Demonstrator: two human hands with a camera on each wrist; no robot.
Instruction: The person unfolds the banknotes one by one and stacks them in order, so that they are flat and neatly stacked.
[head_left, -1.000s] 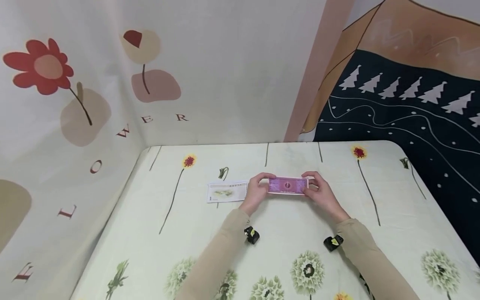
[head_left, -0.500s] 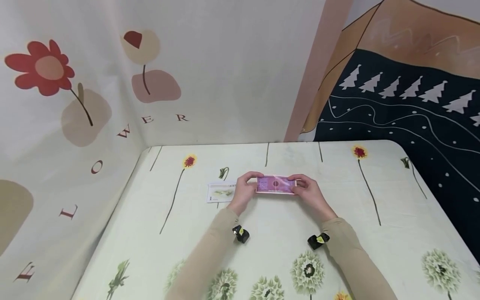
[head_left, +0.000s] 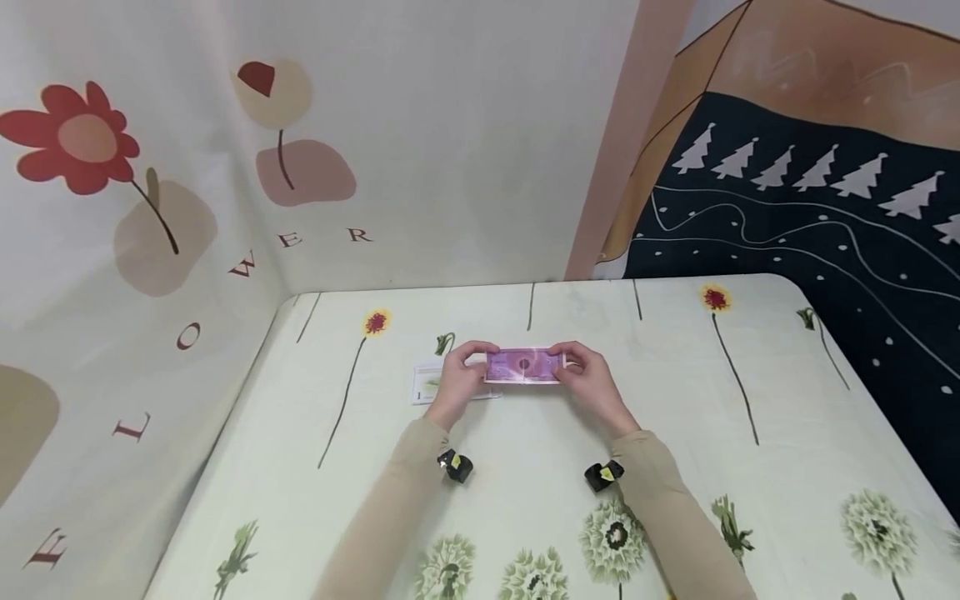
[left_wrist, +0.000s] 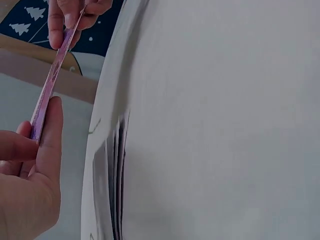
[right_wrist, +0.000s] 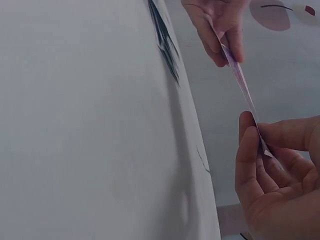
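Note:
A purple banknote is stretched level between both hands, raised above the table. At its left end my left hand pinches it between thumb and fingers; my right hand pinches the other end the same way. Edge-on, the banknote looks thin and flat in the left wrist view, and the banknote shows so in the right wrist view too. Below and behind the left hand lies a pile of pale paper notes marked with a 1, partly covered by that hand. Its layered edges show in the left wrist view.
The table wears a white cloth printed with flowers. Pale printed curtains rise behind and at the left; a dark tree-patterned cloth hangs at the right. Black wrist cameras sit at both cuffs.
Both hands have carried the purple banknote to the left, from beside the paper pile to partly over it. The left hand now covers more of the pile's middle, and its right end shows again.

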